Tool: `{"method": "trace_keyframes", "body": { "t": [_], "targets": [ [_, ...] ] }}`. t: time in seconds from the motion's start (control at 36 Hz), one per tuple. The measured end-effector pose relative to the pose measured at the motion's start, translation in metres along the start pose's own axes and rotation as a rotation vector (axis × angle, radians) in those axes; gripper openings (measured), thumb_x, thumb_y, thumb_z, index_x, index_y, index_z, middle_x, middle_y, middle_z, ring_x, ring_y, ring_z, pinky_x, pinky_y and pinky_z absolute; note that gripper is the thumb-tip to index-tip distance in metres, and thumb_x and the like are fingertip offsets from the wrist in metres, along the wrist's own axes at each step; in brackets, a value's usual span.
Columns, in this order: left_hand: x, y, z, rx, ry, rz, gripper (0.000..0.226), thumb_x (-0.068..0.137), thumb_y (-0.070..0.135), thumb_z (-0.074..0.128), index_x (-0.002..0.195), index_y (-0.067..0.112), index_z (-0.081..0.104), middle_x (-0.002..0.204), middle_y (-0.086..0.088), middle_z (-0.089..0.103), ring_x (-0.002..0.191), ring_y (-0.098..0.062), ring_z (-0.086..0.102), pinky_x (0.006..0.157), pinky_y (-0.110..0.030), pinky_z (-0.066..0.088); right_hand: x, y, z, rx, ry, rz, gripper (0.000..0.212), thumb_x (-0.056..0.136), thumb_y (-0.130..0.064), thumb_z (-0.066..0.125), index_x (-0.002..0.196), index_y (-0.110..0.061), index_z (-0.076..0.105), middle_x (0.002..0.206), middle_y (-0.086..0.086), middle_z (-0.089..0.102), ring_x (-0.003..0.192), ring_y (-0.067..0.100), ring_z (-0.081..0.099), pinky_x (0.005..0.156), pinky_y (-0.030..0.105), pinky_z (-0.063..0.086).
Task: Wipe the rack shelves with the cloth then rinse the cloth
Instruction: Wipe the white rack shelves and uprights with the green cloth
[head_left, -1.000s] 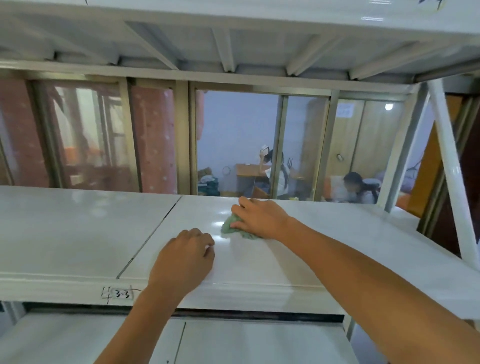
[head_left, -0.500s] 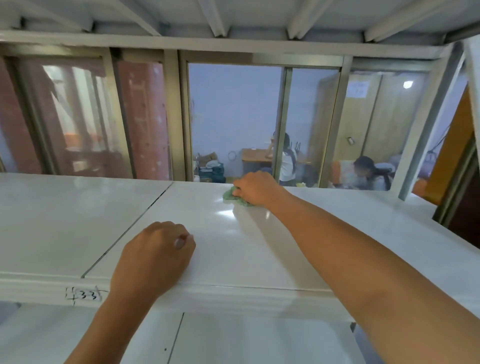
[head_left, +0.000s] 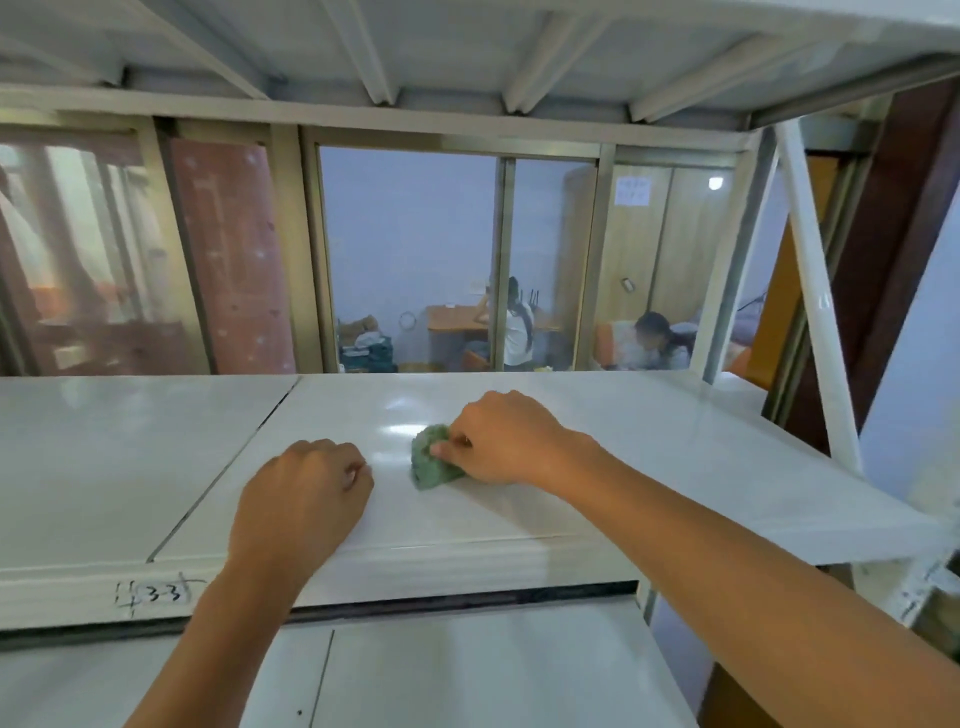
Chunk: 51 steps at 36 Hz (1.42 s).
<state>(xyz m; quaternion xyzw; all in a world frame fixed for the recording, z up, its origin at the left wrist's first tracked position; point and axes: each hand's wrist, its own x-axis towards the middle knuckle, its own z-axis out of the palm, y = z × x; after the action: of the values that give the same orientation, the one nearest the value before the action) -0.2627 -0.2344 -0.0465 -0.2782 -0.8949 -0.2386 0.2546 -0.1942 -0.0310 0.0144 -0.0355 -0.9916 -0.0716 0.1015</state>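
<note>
A glossy white metal rack shelf (head_left: 519, 519) runs across the view, made of two panels that meet at a dark seam (head_left: 223, 478). A small crumpled green cloth (head_left: 434, 465) lies on the right-hand panel of this shelf, about midway between its front lip and its back edge. The right hand (head_left: 498, 439) covers the cloth's right side, with fingers curled down over it and the thumb tip pinching its edge, holding it against the shelf surface. The left hand (head_left: 304, 496) rests knuckles-up on the same panel, nearer the shelf's front lip and just beside the cloth without touching it. Its fingers are curled into a loose fist. It seems to hold nothing, though the palm side is hidden. A handwritten black marking (head_left: 156, 592) sits on the shelf's front lip, below the seam. Under the shelf lies a second white shelf (head_left: 467, 675), and above it the ribbed underside of a higher shelf (head_left: 467, 52). A white slanted metal post (head_left: 815, 338) rises from the shelf's right end.
</note>
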Motion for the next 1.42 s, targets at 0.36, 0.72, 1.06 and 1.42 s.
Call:
{"method": "trace_keyframes", "body": {
  "t": [0.36, 0.72, 1.06, 1.42],
  "targets": [
    [0.015, 0.098, 0.030, -0.099, -0.192, 0.156, 0.016, 0.093, 0.038, 0.060, 0.104, 0.034, 0.072, 0.111, 0.009, 0.065, 0.104, -0.017, 0.060, 0.080, -0.031, 0.048, -0.133, 0.005, -0.002, 0.125, 0.164, 0.147, 0.029, 0.098, -0.043, 0.047, 0.103, -0.026, 0.071, 0.095, -0.004, 0.056, 0.088, 0.024, 0.056, 0.066, 0.030, 0.034],
    [0.019, 0.110, 0.048, -0.039, -0.156, 0.163, 0.015, 0.093, 0.027, 0.062, 0.094, 0.030, 0.076, 0.096, 0.007, 0.069, 0.088, -0.018, 0.063, 0.075, -0.033, 0.054, 0.030, 0.118, 0.042, 0.085, 0.083, 0.225, 0.018, 0.091, -0.013, 0.054, 0.097, -0.010, 0.071, 0.090, 0.008, 0.064, 0.076, 0.026, 0.054, 0.065, 0.029, 0.038],
    [0.015, 0.113, 0.052, 0.009, -0.116, 0.128, 0.016, 0.092, 0.030, 0.058, 0.083, 0.027, 0.071, 0.088, 0.011, 0.066, 0.084, -0.011, 0.060, 0.071, -0.034, 0.055, 0.136, 0.189, 0.078, 0.160, 0.125, 0.392, 0.023, 0.097, -0.024, 0.056, 0.106, -0.008, 0.070, 0.102, 0.010, 0.070, 0.095, 0.027, 0.065, 0.069, 0.029, 0.044],
    [0.016, 0.144, 0.062, -0.068, -0.119, 0.237, 0.015, 0.091, 0.020, 0.063, 0.085, 0.025, 0.076, 0.086, 0.006, 0.071, 0.080, -0.019, 0.065, 0.069, -0.035, 0.057, 0.023, 0.190, 0.045, 0.112, 0.056, 0.270, 0.018, 0.086, -0.026, 0.058, 0.071, -0.018, 0.057, 0.070, 0.001, 0.046, 0.076, 0.027, 0.056, 0.055, 0.026, 0.035]
  ]
}}
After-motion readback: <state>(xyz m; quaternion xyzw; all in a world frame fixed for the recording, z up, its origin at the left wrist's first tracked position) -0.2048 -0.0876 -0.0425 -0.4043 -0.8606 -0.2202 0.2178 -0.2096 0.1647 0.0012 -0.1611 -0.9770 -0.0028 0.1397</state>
